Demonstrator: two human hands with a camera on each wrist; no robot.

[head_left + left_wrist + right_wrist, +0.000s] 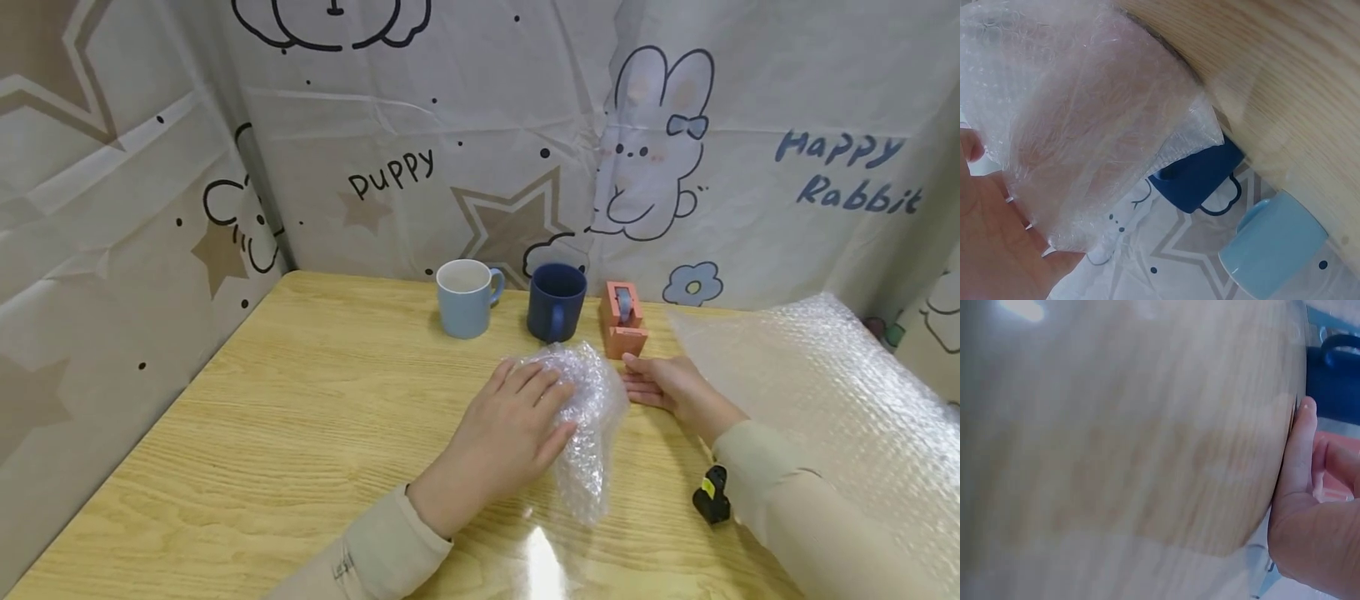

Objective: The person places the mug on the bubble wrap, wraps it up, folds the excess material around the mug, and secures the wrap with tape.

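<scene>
A crumpled bubble-wrap bundle (588, 417) lies on the table, its narrow end toward the near side. My left hand (510, 421) rests on its left and upper part, fingers spread over the plastic. In the left wrist view, translucent bubble wrap (1097, 125) covers most of that hand's (997, 244) fingers; a pinkish tone shows through, and what is inside cannot be made out. On the bundle's right side, my right hand (663, 385) extends its fingers along the edge. Its thumb is near an orange tape dispenser (622, 321), and it grips nothing visible.
A light blue mug (465, 304) and a dark blue mug (557, 307) stand at the back of the table (337, 400). A large bubble-wrap sheet (840, 383) spreads along the right side. Beside the right sleeve is a small black device (711, 497). Printed cloth hangs behind.
</scene>
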